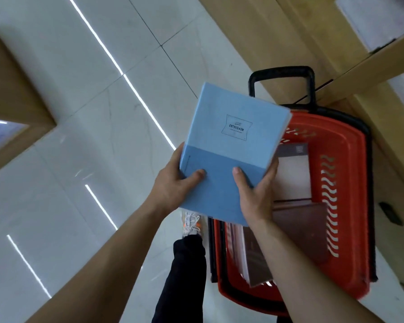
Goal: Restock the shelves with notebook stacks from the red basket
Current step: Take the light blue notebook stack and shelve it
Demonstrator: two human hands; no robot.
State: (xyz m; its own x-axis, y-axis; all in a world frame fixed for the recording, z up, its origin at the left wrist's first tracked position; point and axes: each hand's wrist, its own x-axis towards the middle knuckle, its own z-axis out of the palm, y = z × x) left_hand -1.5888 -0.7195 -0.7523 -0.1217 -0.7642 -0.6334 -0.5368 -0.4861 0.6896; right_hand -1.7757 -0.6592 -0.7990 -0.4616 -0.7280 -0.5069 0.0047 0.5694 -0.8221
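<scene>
A stack of blue notebooks (229,141), the top cover marked ENTHUSIASM, is held up in the air over the left rim of the red basket (350,173). My left hand (173,185) grips its lower left corner, thumb on the cover. At the lower right corner, my right hand (257,194) holds it the same way. Inside the basket lie a pale pink notebook (293,178), a brown notebook (306,229) and more notebooks (245,252) standing on edge near the front.
The basket stands on a glossy white tiled floor (79,159), its black pull handle (282,75) raised. Wooden shelving (278,31) runs along the right and top right, and another wooden unit (9,101) sits at the left. My leg and shoe (191,224) are beside the basket.
</scene>
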